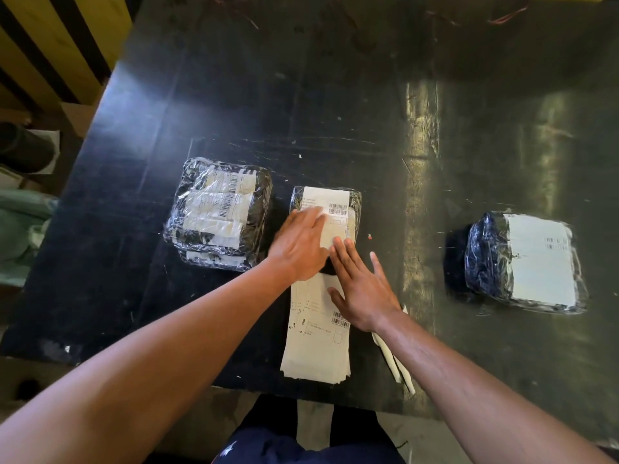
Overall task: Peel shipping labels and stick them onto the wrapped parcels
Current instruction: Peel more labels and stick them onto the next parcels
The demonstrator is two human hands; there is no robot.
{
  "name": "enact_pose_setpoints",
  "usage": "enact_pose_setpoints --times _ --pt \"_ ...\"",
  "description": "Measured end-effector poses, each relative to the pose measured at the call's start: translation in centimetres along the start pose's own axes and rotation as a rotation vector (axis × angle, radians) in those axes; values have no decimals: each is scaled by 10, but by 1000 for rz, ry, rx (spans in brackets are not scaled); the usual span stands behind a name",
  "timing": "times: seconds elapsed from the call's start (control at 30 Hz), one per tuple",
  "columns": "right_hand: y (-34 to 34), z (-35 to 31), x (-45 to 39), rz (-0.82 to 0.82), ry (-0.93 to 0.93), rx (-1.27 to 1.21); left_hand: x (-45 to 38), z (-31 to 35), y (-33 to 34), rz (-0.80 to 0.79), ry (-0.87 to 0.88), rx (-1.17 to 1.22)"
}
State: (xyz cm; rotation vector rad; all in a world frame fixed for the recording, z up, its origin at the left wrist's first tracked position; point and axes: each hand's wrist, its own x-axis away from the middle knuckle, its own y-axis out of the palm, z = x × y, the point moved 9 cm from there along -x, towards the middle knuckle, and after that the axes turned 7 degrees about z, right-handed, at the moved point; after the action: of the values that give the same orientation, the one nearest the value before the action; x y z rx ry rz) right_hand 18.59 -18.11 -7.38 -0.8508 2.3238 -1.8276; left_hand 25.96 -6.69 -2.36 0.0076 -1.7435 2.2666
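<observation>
— Where's the shipping label (330,212)?
— On the middle parcel (355,202), mid-tabletop (335,112). My left grip (301,244) and right grip (360,286), fingers straight and spread, press it flat.

A packing or dispatch workroom is indicated by a scuffed black table (335,95), wrapped parcels (217,212) at ten o'clock, and stacked shipping labels (316,349).

We see a white label (330,214) lying flat atop the middle black wrapped parcel (355,202), a labelled stack (217,212) left, another labelled parcel (526,262) right, and label sheets (316,336) nearest us.
</observation>
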Motion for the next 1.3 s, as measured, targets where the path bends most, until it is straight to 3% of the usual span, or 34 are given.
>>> enact_pose_setpoints --times 0.1,0.3,0.43,0.6,0.83,1.03,1.1,1.17,1.3 --pt "2 0 0 3 -12 17 -10 20 8 -45 79 0" --pt "0 2 -2 16 -8 -11 -13 -17 17 -81 -38 -97" --pt "-1 1 0 -5 0 -11 -13 -21 13 -32 -104 -41" --pt "0 2 0 -46 13 19 -42 10 26 -119 21 -48" --pt "-3 2 -3 1 4 -17 -56 -32 24 -122 -111 -94" --pt "-18 3 -6 92 0 -150 -34 -39 27 -13 -386 278" --pt "-37 14 -10 290 106 -348 -6 -46 32 5 -563 464" --pt "-44 36 -13 426 351 -538 22 -53 42 -33 -750 594" --pt "-17 53 -38 213 749 -908 40 -66 55 22 -852 705"
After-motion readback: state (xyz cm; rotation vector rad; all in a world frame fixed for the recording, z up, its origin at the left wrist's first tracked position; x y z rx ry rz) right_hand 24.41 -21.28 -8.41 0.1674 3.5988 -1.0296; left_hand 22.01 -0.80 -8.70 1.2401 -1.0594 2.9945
